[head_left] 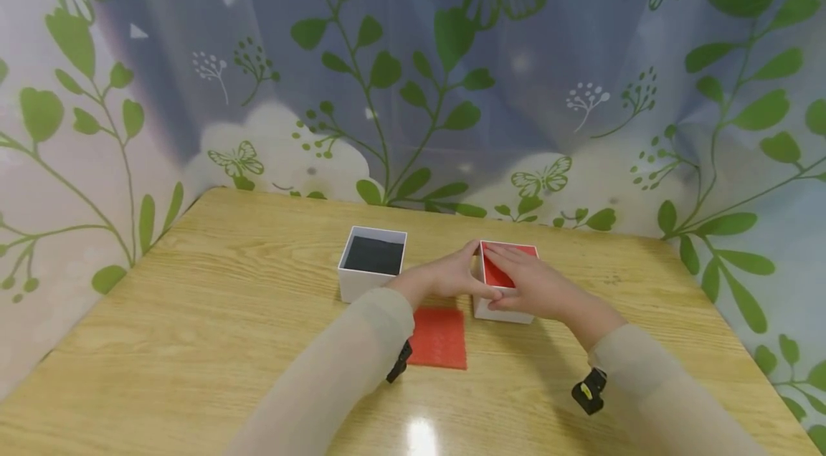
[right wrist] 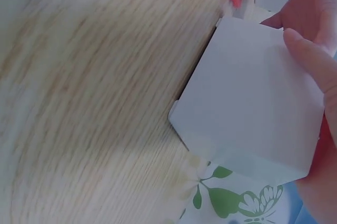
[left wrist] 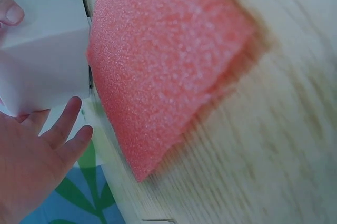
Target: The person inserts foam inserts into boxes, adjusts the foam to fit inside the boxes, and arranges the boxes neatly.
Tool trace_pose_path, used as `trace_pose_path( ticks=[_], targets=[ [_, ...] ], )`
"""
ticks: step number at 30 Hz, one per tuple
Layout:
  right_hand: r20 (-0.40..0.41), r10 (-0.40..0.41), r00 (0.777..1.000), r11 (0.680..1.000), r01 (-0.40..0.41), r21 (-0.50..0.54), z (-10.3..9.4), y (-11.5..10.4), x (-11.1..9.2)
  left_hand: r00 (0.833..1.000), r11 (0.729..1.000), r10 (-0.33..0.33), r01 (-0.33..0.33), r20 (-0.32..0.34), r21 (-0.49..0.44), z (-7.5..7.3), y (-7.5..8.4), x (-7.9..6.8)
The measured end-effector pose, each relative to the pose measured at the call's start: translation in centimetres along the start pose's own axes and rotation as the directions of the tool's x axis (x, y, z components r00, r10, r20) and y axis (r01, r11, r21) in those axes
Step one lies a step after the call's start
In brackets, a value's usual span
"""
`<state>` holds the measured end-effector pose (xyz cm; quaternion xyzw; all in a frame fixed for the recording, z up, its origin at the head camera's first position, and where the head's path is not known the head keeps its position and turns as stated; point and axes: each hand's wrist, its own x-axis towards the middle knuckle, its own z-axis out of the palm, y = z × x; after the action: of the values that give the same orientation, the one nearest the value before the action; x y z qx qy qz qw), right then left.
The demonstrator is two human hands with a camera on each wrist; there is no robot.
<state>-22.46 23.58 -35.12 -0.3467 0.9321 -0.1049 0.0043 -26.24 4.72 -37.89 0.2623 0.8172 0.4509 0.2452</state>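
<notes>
A square white box [head_left: 515,314] with a red sheet [head_left: 495,275] inside stands on the table, between my two hands. My left hand [head_left: 452,277] holds it at its left side, thumb along the front and fingers toward the back corner. My right hand [head_left: 540,287] lies over the top with extended fingers on the red sheet, its thumb against the front wall. The right wrist view shows this thumb [right wrist: 311,58] on the plain white face. A red foam square [head_left: 440,338], rough-textured in the left wrist view, lies flat in front of the boxes.
A second white box [head_left: 360,285] with a black sheet [head_left: 374,254] inside stands to the left, just beyond my left wrist. The wooden table [head_left: 193,312] ends at a curtain [head_left: 400,83] printed with leaves and butterflies. Each wrist wears a black device.
</notes>
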Motion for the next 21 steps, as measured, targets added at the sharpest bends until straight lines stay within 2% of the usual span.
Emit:
trace_pose_path(
  ticks=[6, 9, 16, 21],
  targets=[
    [-0.006, -0.019, 1.0, 1.0, 0.019, 0.002, 0.4, 0.1, 0.4, 1.0, 1.0, -0.002, 0.002, -0.001, -0.006, -0.1, -0.1, 0.0],
    [-0.008, 0.001, 1.0, 1.0, -0.001, 0.001, 0.5, 0.2, 0.2, 1.0, 1.0, -0.001, 0.001, 0.002, -0.012, 0.0, -0.1, 0.0],
    [-0.055, 0.088, 0.995, 0.979, -0.096, -0.178, 0.4, 0.4, -0.8, 1.0, 1.0, 0.003, -0.003, -0.018, -0.019, 0.2, -0.1, 0.1],
    [-0.061, 0.086, 0.994, 0.975, -0.097, -0.201, 0.5, 0.4, -0.9, 1.0, 1.0, 0.0, 0.0, -0.028, -0.03, 0.3, -0.3, 0.1]
  ],
)
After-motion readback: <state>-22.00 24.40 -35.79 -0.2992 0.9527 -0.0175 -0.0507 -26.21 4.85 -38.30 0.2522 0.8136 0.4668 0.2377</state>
